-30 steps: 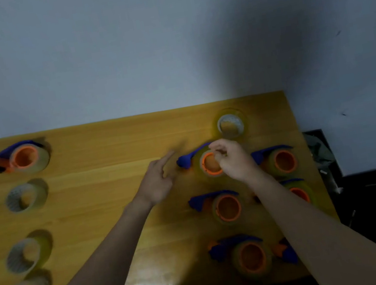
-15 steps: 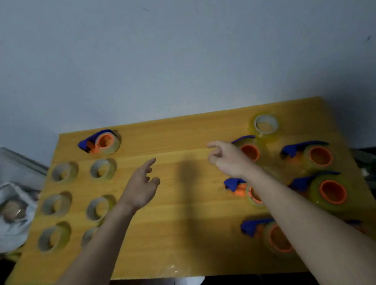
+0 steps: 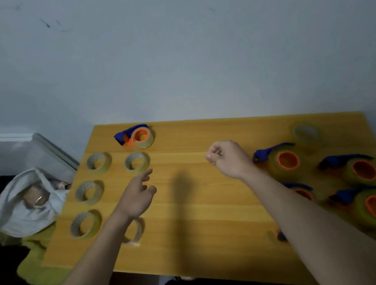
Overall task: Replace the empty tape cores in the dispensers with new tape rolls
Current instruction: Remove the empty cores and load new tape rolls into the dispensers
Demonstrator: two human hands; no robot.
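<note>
Rolls [image 3: 136, 162]: stood on their rims at the worktop [image 3: 202, 217] left side, holes facing me.
Left hand [image 3: 138, 196]: released, nearer, index finger towards them.
Right hand [image 3: 228, 159]: clenched, grasping nothing, beside the dispensers [image 3: 283, 159].

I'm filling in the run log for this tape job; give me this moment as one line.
left hand: open, over table, near tape rolls | right hand: fist, holds nothing | dispensers: on right, untouched
</note>
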